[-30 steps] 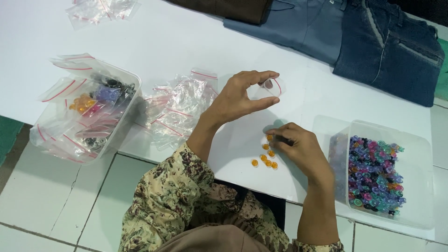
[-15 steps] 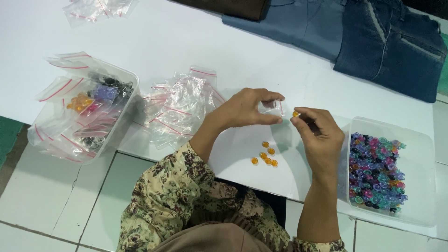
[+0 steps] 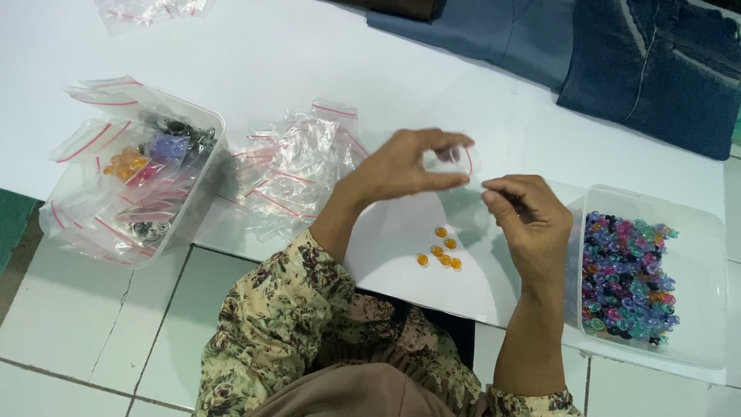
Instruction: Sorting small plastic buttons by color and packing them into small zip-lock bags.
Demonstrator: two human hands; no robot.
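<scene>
Head view: left hand (image 3: 401, 166) pinches small zip bag (image 3: 459, 160) open; right hand (image 3: 529, 216), fingertips closed, bead unseen, at 3 o'clock. Bagging orange beads (image 3: 440, 252); next needs aim.

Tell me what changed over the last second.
The right hand rose off the orange beads on the sheet and came up beside the small clear bag, which the left hand kept pinched and lowered slightly. The bead pile shrank from about seven to five. Both tubs and the loose bags stayed put.
</scene>
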